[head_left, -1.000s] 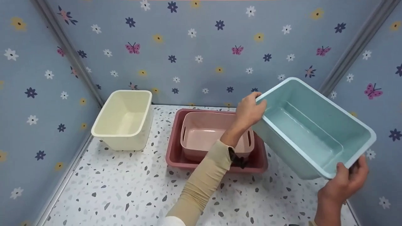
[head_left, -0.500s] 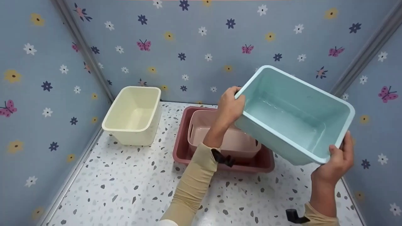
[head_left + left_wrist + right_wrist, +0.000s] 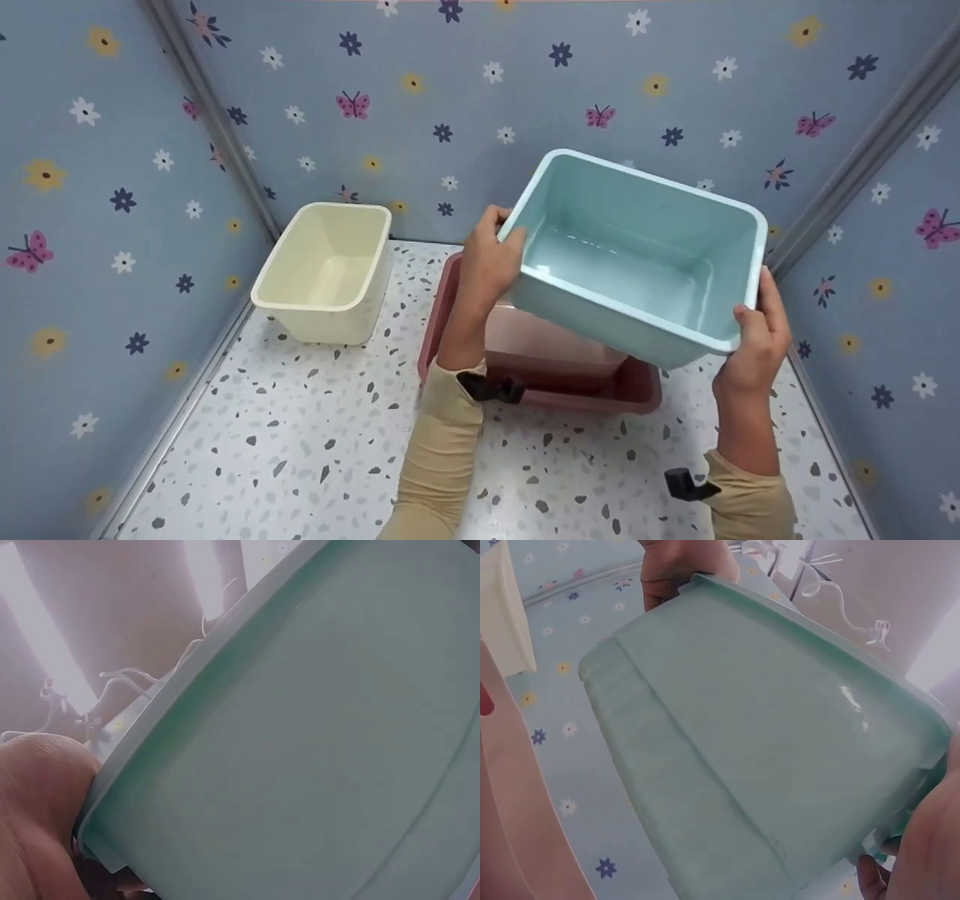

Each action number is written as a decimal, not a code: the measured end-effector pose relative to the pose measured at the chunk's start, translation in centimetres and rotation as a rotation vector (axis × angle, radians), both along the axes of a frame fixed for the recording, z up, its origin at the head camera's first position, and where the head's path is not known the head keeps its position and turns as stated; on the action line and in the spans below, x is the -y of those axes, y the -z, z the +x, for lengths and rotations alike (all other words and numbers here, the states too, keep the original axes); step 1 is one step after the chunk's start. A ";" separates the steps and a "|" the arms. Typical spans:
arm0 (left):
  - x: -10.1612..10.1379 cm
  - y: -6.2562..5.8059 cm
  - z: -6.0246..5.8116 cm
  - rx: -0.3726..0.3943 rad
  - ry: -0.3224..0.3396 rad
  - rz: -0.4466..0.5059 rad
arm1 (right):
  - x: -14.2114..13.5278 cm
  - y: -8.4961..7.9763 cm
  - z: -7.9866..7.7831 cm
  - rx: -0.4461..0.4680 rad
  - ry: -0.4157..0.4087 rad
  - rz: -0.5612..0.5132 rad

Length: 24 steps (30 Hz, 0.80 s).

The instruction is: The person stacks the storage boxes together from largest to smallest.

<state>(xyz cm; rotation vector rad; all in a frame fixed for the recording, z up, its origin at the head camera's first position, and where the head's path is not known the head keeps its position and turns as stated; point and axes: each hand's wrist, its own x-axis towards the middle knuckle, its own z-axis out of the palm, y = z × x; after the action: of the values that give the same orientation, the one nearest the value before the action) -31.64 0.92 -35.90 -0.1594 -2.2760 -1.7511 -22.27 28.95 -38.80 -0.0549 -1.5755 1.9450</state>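
watching remotely, i take in the flower-and-butterfly wall panels (image 3: 510, 45) first, then the speckled terrazzo-look tabletop (image 3: 300, 450) they enclose. the teal rectangular storage bin (image 3: 600, 319) is held up in the air, mouth tipped toward me and right end lower, partly covering the maroon-pink tub (image 3: 600, 405) on the tabletop. inside that tub sits the paler pink basket (image 3: 547, 337); on the left, apart from both, stands the cream rectangular bin (image 3: 322, 326).

my left hand (image 3: 491, 259) is clamped on the teal bin's left rim, thumb inside and fingers outside. my right hand (image 3: 757, 337) grips near the close right corner, thumb at the rim, fingers along the outer wall.

for this carry, i'd judge it best to keep both grips firm at opposite ends, raise the right side until the bin sits level, and hold its base well above the basket. the likeliest slip, i think, is that base catching the basket's edge, since from the head the bin blocks part of what lies below.

the left wrist view alone gives me lit ceiling tubes (image 3: 45, 622) and loose white cables (image 3: 124, 682). the right wrist view adds what the head view hides: the bin's outer face, a long ridge (image 3: 712, 765) toward its base, and fingertips (image 3: 870, 877) curled beside the corner.
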 end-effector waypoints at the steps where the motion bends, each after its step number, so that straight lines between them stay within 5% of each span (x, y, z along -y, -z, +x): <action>1: 0.5 0.1 0.2 0.006 -0.008 0.006 | 0.2 -0.1 -0.2 0.003 -0.017 0.007; 11: 4.2 0.7 1.6 0.040 -0.070 -0.005 | 1.2 -0.9 -2.3 0.103 -0.140 0.099; 19: 6.2 1.2 1.9 0.106 -0.095 -0.026 | 1.3 -0.8 -3.3 0.186 -0.345 0.199; 24: 7.1 1.4 1.6 0.128 -0.081 -0.025 | 1.5 -0.6 -3.9 0.253 -0.357 0.246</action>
<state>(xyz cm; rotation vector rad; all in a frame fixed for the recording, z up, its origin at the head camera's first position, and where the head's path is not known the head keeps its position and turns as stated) -30.08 -6.15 -37.27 0.0413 -2.3582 -1.7384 -26.15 27.44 -38.17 0.0927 -2.1016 2.0520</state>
